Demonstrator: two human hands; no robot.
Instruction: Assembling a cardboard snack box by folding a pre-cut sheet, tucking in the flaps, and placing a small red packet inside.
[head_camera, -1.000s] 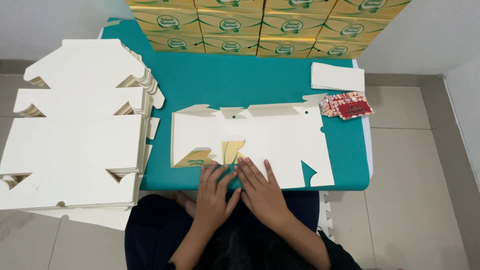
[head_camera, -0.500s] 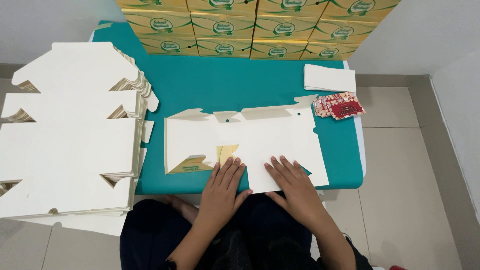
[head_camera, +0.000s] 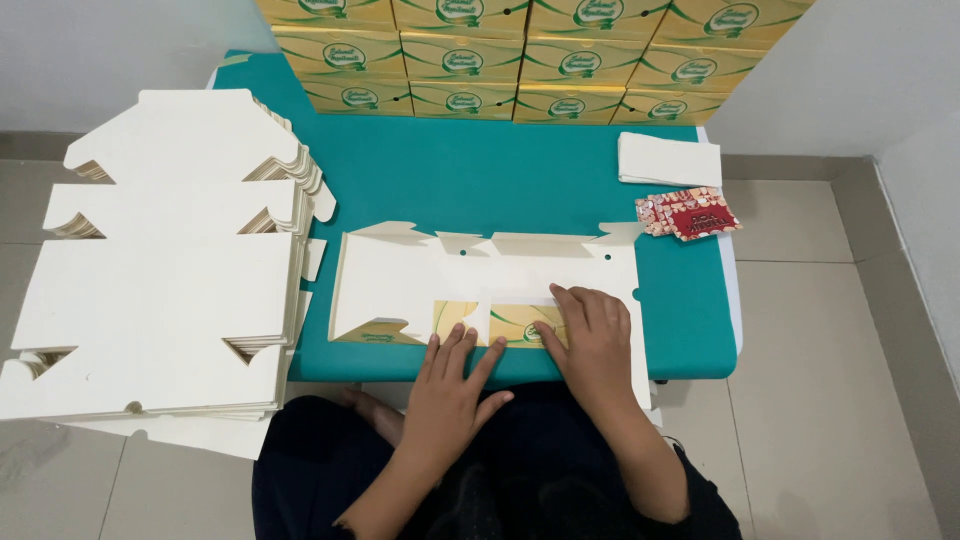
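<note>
1. The flat carton blank (head_camera: 480, 280) lies on the teal table (head_camera: 500, 180), under both hands at its near edge.
2. The left hand (head_camera: 450, 385) and right hand (head_camera: 590, 335) press flat, fingers spread, gripping nothing.
3. Half a second ago, the folded yellow flap showed narrower; now it is wider.
4. The stack of blanks (head_camera: 160, 290) left of the hands is cut off.

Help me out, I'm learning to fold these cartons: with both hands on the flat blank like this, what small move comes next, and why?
Probably press and slide the right hand along the folded-up near flap to sharpen the crease. That flap already lies turned over on the flat carton blank, yellow printed side up, and the left hand rests flat at its near edge, steadying it on the teal table.
</note>
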